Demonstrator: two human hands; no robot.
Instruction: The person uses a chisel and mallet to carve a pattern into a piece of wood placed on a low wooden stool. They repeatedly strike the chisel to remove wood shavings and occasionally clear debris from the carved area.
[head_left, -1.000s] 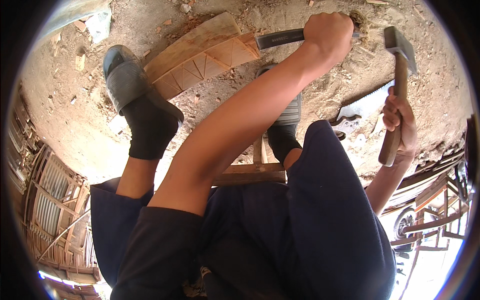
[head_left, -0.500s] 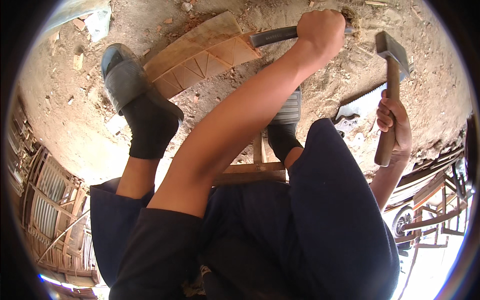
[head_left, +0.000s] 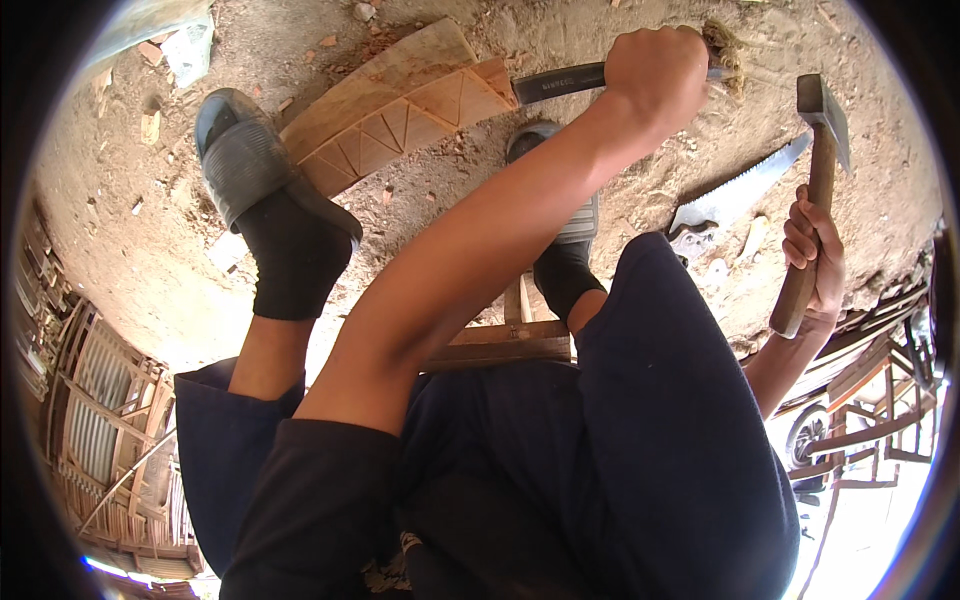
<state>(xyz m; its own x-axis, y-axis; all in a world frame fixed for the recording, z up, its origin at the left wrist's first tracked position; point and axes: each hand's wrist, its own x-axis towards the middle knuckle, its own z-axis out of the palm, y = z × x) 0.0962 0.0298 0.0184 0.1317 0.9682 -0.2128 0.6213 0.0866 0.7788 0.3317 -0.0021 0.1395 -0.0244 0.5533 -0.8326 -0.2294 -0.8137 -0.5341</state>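
Observation:
My left hand (head_left: 657, 78) is closed in a fist around a dark, flat chisel (head_left: 560, 84) with lettering on its blade. The blade's end meets the right end of a thick, curved wooden board (head_left: 405, 125), whose near side carries zigzag grooves. A short grey end of the chisel sticks out past my fist. On the right, my right hand (head_left: 818, 255) grips the wooden handle of a hammer (head_left: 822, 170), held upright with its metal head on top. My left foot, in a grey sandal (head_left: 243, 165), is against the board's lower left end.
A hand saw (head_left: 740, 190) lies on the dirt floor left of the hammer. A fibrous clump (head_left: 728, 50) is beside my left fist. My other sandal (head_left: 575, 215) shows partly behind my left forearm. Wooden frames (head_left: 870, 440) and a wheel (head_left: 805, 435) stand at the right.
My right hand has moved the hammer to the right, uncovering more of the saw. My left fist and the chisel have shifted slightly right, toward the board's end.

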